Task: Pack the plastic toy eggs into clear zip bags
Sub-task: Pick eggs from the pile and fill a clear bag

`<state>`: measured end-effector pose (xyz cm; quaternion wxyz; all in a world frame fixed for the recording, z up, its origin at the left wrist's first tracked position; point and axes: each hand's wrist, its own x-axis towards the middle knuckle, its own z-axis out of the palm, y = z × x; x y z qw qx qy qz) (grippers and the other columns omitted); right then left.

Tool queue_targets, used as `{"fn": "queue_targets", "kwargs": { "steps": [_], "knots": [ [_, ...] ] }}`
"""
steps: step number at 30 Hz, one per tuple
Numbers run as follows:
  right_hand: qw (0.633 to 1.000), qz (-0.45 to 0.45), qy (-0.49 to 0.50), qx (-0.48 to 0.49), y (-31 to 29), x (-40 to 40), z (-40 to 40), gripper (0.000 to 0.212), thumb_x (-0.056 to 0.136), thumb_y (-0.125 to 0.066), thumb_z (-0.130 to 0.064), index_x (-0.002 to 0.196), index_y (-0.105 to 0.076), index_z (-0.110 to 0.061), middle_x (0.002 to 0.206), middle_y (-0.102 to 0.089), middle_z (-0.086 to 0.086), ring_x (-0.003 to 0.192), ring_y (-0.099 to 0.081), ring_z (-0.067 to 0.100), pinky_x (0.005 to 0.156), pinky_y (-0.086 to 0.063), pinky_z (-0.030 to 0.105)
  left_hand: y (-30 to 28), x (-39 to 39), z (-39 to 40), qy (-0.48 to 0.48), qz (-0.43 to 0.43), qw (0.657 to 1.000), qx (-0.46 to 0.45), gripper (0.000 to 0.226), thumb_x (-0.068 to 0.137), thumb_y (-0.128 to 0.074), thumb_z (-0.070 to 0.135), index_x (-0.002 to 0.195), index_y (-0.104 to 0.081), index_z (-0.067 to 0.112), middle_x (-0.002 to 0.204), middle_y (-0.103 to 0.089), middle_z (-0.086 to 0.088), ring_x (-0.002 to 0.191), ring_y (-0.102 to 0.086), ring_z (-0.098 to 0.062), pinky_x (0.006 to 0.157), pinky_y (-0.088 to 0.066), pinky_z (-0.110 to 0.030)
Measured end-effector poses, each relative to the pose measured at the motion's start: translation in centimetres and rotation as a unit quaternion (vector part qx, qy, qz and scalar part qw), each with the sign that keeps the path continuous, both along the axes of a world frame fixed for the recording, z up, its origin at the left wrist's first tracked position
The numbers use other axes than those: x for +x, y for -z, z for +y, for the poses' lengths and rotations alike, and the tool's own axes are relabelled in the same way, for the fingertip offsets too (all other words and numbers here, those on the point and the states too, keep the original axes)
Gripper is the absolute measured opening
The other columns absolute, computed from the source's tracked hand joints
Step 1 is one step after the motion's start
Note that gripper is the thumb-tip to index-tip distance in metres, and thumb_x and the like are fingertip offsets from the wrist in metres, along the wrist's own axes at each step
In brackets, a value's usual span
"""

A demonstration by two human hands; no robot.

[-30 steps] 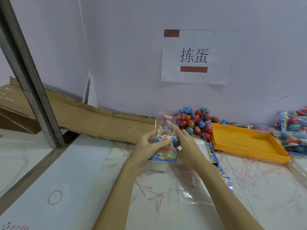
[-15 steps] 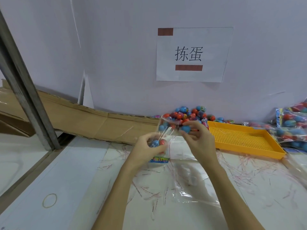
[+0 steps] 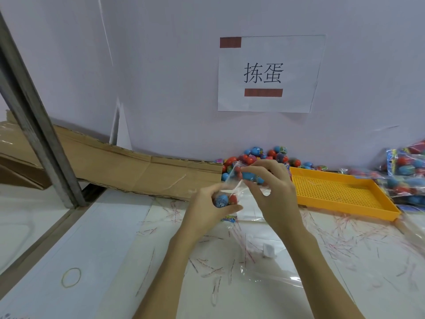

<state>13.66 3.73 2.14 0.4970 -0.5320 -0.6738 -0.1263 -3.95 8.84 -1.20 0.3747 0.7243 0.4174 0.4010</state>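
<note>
1. I see a white desk (image 3: 119, 249) littered with thin red-and-white strips (image 3: 331, 238).
2. On it lie an empty yellow perforated plastic tray (image 3: 340, 194), a heap of red and blue plastic toy eggs (image 3: 264, 155) against the wall, flattened brown cardboard (image 3: 128, 169), and a tan rubber band (image 3: 71, 277).

Bright, even, soft-shadowed light; wide-angle bending at the edges, slight blur, glare on clear plastic.

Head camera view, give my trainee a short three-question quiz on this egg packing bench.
1. True or false: the yellow tray holds eggs.
2. Which hand grips the bottom of the clear bag, where a blue egg sits? A left hand B right hand
3. Fill in: the loose egg pile lies against the ___.

Key: 1 false; 2 A; 3 wall.
</note>
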Motion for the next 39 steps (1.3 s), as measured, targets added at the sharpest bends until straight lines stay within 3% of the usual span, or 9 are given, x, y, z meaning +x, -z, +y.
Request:
{"fn": "queue_targets", "kwargs": {
  "steps": [6,11,16,19,22,24,29,34,39],
  "knots": [
    [0.997,0.066,-0.046,-0.005,-0.1,-0.7,-0.1,0.032,0.085,-0.079,-0.013,0.116,-0.073,-0.014,0.109,-0.070,-0.010,0.085,-0.062,-0.003,0.078,-0.048,0.002,-0.2,0.2,-0.2,-0.016,0.048,0.999,0.006,0.070,0.071,-0.089,0.047,0.136,-0.064,0.031,0.096,-0.064,0.029,0.089,-0.065,0.004,0.067,-0.053,-0.005],
    [0.991,0.081,-0.070,-0.084,0.2,-0.5,-0.1,0.028,0.086,-0.074,-0.026,0.114,-0.075,-0.020,0.097,-0.058,-0.034,0.091,-0.061,-0.012,0.069,-0.050,0.006,0.1,0.1,0.1,-0.014,0.061,0.998,0.022,0.058,0.075,-0.086,0.050,0.126,-0.065,0.031,0.102,-0.070,0.020,0.098,-0.068,-0.006,0.077,-0.058,-0.015],
    [0.983,0.101,-0.080,-0.133,0.6,-0.4,0.1,0.033,0.090,-0.075,-0.016,0.118,-0.071,-0.033,0.103,-0.059,-0.027,0.092,-0.063,-0.010,0.070,-0.052,0.007,-0.5,0.2,-0.6,0.017,0.044,0.999,-0.006,0.074,0.072,-0.075,0.066,0.137,-0.062,0.032,0.119,-0.073,0.009,0.107,-0.069,-0.012,0.094,-0.061,-0.040],
    [0.979,0.113,-0.086,-0.146,0.4,-0.5,0.0,0.031,0.091,-0.074,-0.019,0.119,-0.070,-0.034,0.102,-0.062,-0.030,0.094,-0.063,-0.009,0.068,-0.052,0.009,-0.6,0.2,-0.6,0.016,0.033,0.999,0.003,0.054,0.084,-0.071,0.059,0.130,-0.065,0.031,0.110,-0.075,0.011,0.089,-0.075,-0.011,0.083,-0.065,-0.037],
    [0.978,0.097,-0.098,-0.158,0.3,-0.6,-0.3,0.029,0.091,-0.074,-0.019,0.110,-0.066,-0.039,0.097,-0.062,-0.037,0.092,-0.064,-0.009,0.068,-0.053,0.011,-0.5,0.1,-0.6,0.003,0.067,0.997,0.031,0.053,0.090,-0.070,0.054,0.136,-0.063,0.029,0.116,-0.073,0.011,0.098,-0.070,-0.007,0.084,-0.062,-0.027],
    [0.978,0.089,-0.095,-0.161,0.5,-0.8,-0.3,0.026,0.090,-0.076,-0.019,0.105,-0.067,-0.038,0.093,-0.062,-0.038,0.090,-0.065,-0.009,0.067,-0.052,0.010,-0.6,0.1,-0.8,0.009,0.066,0.997,0.032,0.058,0.088,-0.067,0.057,0.138,-0.062,0.028,0.116,-0.073,0.010,0.102,-0.070,-0.010,0.086,-0.063,-0.031],
    [0.977,0.076,-0.092,-0.177,1.0,-1.0,0.0,0.011,0.093,-0.072,-0.022,0.100,-0.077,-0.029,0.087,-0.066,-0.033,0.090,-0.064,-0.007,0.068,-0.048,0.009,-0.6,-0.1,-1.0,0.010,0.075,0.996,0.050,0.035,0.095,-0.070,0.045,0.125,-0.064,0.029,0.100,-0.073,0.012,0.089,-0.073,-0.009,0.076,-0.064,-0.031],
    [0.972,0.084,-0.132,-0.177,0.8,-1.7,-0.2,0.017,0.101,-0.060,-0.027,0.103,-0.077,-0.028,0.094,-0.069,-0.015,0.090,-0.062,0.008,0.065,-0.050,0.022,-0.8,-0.1,-0.9,0.005,0.070,0.996,0.049,0.023,0.098,-0.070,0.034,0.120,-0.064,0.031,0.096,-0.073,0.014,0.087,-0.071,-0.005,0.076,-0.063,-0.031],
    [0.968,0.036,-0.144,-0.202,1.0,-2.4,-0.4,0.008,0.093,-0.071,-0.026,0.094,-0.075,-0.032,0.092,-0.067,-0.026,0.091,-0.060,0.004,0.071,-0.034,0.008,-0.3,0.1,-0.8,0.019,0.071,0.996,0.041,0.025,0.096,-0.069,0.015,0.111,-0.062,0.033,0.091,-0.071,0.014,0.081,-0.071,-0.010,0.070,-0.064,-0.039]
  ]
}}
